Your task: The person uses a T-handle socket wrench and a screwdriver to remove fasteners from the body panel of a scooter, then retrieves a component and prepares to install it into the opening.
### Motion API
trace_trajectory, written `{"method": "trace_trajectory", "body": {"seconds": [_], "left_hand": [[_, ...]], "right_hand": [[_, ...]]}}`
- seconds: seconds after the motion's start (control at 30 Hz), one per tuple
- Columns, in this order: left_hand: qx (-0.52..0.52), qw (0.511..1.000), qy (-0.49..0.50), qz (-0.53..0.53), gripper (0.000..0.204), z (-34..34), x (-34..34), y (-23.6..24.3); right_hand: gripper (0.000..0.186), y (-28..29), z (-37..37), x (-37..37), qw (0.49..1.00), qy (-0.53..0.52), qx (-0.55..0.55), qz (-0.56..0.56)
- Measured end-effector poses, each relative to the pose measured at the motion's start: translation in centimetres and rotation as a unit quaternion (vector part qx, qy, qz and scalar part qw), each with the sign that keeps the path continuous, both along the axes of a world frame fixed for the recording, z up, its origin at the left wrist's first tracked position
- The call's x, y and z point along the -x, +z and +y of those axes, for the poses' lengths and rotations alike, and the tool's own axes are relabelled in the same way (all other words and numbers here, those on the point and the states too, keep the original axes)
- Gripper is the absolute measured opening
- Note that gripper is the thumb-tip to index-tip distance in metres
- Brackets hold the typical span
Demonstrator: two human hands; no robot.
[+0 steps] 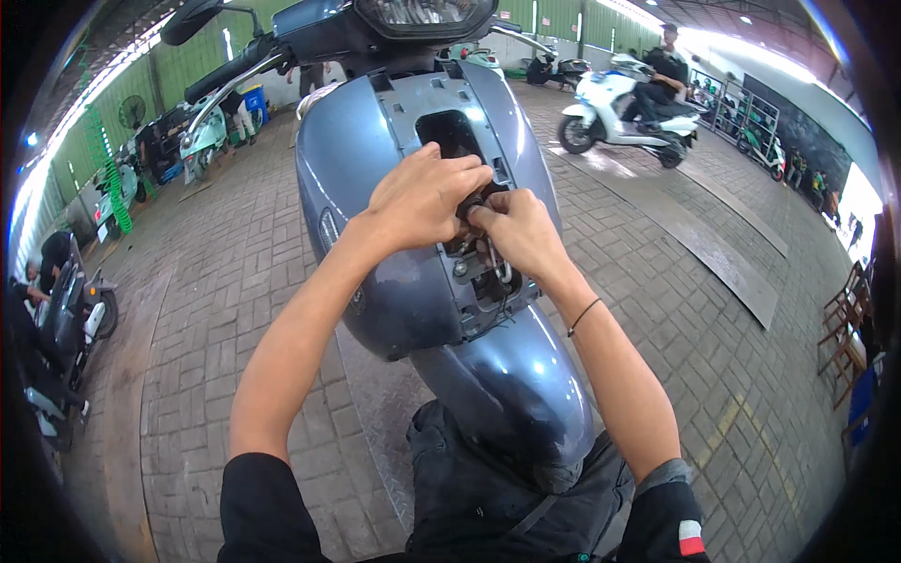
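A blue-grey scooter (361, 150) stands right in front of me, its front centre cover off and the inner cavity (450, 131) exposed. Both my hands work inside that opening. My left hand (418, 200) reaches over from the left, fingers curled down into the gap. From the right, my right hand (526, 235) pinches at a small dark part (472, 203) between the two hands. What my left fingers grip is hidden behind the hand. Just below the hands are a bent metal rod (500, 261) and a bolt head (460, 268).
The front fender (511, 394) juts out between my knees. A person (664, 70) sits on a white scooter (610, 108) at the back right. More scooters (202, 145) line the left wall. Wooden chairs (847, 319) stand at far right; a metal plate (718, 267) lies on the brick floor.
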State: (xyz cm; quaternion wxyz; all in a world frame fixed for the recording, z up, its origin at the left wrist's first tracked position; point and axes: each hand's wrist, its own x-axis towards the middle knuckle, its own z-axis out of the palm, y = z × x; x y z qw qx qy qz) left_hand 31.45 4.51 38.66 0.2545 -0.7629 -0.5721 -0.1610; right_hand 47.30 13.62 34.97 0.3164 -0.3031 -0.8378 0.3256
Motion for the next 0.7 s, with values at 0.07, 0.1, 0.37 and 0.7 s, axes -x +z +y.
{"method": "trace_trajectory", "body": {"seconds": [0.07,0.1,0.37,0.7], "left_hand": [[-0.008,1.000,0.026,0.001,0.045,-0.3,0.0,0.1],[-0.008,1.000,0.022,0.002,0.045,-0.2,0.0,0.1],[-0.003,1.000,0.020,0.011,0.039,-0.1,0.3,-0.2],[-0.042,0.999,-0.003,-0.031,0.039,0.1,0.5,-0.5]], "right_hand": [[0.033,-0.2,-0.2,0.1,1.000,0.000,-0.001,0.008],[0.034,-0.3,-0.4,0.0,1.000,0.003,-0.003,0.013],[0.036,0.5,-2.2,-1.3,0.996,-0.045,-0.074,0.030],[0.036,0.4,-1.8,-0.1,0.997,-0.046,-0.039,0.052]]}}
